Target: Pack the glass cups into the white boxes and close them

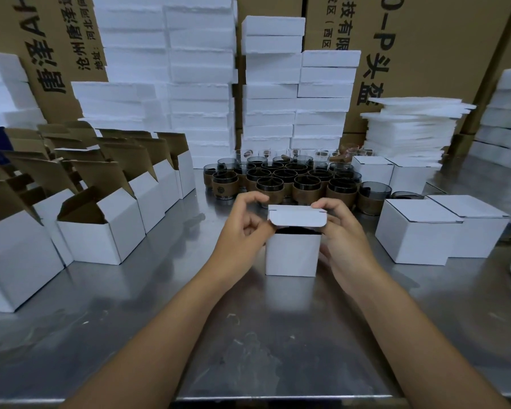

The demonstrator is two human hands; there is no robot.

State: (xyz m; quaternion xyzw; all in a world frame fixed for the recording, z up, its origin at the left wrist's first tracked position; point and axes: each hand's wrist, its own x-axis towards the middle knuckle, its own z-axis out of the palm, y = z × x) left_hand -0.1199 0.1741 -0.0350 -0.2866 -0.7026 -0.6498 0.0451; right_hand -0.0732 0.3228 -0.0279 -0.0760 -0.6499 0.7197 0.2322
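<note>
You are holding a small white box [292, 256] that is standing upright on the steel table [248, 335], straight in front of you. Your left hand [244, 221] is pinching the left end of its lid flap [297, 217] between thumb and curled fingers, and your right hand [341, 228] is doing the same at the right end, with its lower fingers resting against the box's right side. The flap is lying folded over the top but not tucked in, and a dark gap is showing beneath its front edge. What is sitting inside cannot be made out. Just behind the box, the glass cups [283, 178] with brown sleeves are standing packed together in a cluster, and a few clear ones are showing at the back. To your left, rows of open boxes [101, 234] are waiting with their brown-lined lids raised. To your right, closed boxes [419, 231] are sitting side by side, touching. Stacks of white foam sheets [201, 69] are rising behind the cups, in front of large cardboard cartons [425, 39].
</note>
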